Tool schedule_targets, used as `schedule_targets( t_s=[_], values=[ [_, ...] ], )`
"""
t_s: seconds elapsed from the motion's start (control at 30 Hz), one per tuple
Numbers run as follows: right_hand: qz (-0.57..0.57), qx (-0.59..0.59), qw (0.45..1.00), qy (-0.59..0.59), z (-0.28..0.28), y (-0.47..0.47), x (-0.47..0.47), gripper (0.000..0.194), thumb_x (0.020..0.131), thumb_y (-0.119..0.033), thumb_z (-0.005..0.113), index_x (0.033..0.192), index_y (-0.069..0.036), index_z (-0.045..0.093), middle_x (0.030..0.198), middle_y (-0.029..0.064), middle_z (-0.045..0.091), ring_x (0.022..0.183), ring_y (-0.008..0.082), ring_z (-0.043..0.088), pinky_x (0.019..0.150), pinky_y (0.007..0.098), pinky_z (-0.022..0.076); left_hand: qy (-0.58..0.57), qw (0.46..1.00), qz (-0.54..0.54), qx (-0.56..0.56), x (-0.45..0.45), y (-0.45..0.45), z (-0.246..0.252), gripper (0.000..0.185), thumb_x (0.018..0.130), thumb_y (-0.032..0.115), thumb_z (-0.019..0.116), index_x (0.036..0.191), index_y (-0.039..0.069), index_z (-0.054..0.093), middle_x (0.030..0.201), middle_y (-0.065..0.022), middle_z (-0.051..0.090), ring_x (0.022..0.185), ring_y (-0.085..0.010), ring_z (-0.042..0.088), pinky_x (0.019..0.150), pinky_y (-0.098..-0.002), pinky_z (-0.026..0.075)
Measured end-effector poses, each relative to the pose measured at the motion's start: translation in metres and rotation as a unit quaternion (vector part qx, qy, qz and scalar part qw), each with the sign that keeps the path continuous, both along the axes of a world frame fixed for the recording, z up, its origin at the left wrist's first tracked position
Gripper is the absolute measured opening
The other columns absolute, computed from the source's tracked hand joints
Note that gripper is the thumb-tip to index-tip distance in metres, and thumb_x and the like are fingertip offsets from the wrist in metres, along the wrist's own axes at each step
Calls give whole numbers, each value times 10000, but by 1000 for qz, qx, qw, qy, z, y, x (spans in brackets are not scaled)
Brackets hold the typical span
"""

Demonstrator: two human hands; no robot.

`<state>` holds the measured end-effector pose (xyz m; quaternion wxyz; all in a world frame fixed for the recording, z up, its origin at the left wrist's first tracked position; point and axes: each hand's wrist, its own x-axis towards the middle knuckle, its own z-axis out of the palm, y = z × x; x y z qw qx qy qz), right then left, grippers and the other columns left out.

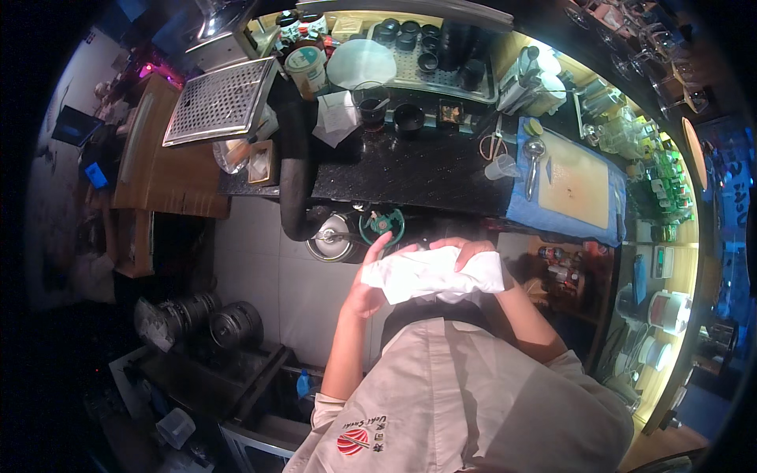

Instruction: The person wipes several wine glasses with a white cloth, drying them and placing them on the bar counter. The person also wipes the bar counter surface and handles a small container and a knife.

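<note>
Both my hands are on a bunched white cloth (432, 273), held in front of my waist. My left hand (368, 288) supports its left end, with the thumb and a finger pointing up past the edge. My right hand (473, 253) grips the cloth from above on the right, fingers pressed into the folds. Whether anything is wrapped inside cannot be seen. Beyond my hands runs a black stone counter (414, 168). On its right part, a cutting board (572, 177) lies on a blue towel (520, 204), with a metal scoop (532, 171) along the board's left side.
Scissors (492, 145) and a clear plastic cup (500, 168) are beside the towel. A black pipe (294, 159) drops past the counter's front edge, left of a dark drink glass (372, 109). Under the counter stand a steel keg (330, 239) and a green-collared cylinder (382, 224). More kegs (235, 325) stand left.
</note>
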<state>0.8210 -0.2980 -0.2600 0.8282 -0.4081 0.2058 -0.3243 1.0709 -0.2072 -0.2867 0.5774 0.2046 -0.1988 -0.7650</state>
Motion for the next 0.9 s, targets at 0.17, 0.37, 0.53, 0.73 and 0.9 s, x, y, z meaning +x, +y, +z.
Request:
schedule_targets(
  t_s=[0.17, 0.37, 0.53, 0.73, 0.9],
  values=[
    [73, -65, 993, -60, 27, -29, -8, 116, 780, -102, 732, 740, -3, 685, 1306, 282, 527, 1171, 359, 569, 995, 423, 468, 163, 975, -132, 67, -11, -17, 15, 1140, 715, 709, 670, 1506, 20, 225, 1452, -180, 409, 1316, -294, 457, 1056, -428, 423],
    [190, -76, 978, 41, 32, -64, -57, 416, 804, -392, 733, 1029, -49, 665, 1353, 227, 514, 1212, 331, 544, 1011, 429, 442, -184, 958, -178, 133, -36, -15, 22, 489, 833, 88, 729, 1278, 12, 541, 1141, -65, 628, 1033, -147, 612, 902, -297, 504],
    [147, 169, 971, -86, -4, -52, -101, 954, 741, -590, 744, 1462, -90, 369, 1453, 151, 440, 1324, 283, 446, 1077, 458, 376, -356, 923, 0, 143, -78, -33, 38, 258, 831, 6, 696, 1082, 57, 658, 1014, -35, 679, 928, -128, 641, 740, -282, 491],
    [66, 124, 984, 107, -27, -48, -110, 521, 856, -164, 699, 1331, -73, 503, 1245, 74, 603, 1112, 183, 588, 945, 338, 467, -707, 694, 133, -32, -127, -55, 62, 430, 741, -87, 665, 1152, 24, 611, 1103, -144, 669, 951, -267, 671, 745, -318, 514],
    [-70, -214, 924, 308, -6, -66, -89, 247, 854, -145, 671, 1061, -11, 666, 958, 130, 703, 829, 218, 672, 746, 324, 511, -632, 732, 182, 177, -164, -61, 63, 348, 895, 28, 638, 1234, 36, 562, 1092, -166, 670, 1009, -239, 662, 806, -339, 514]
  ],
)
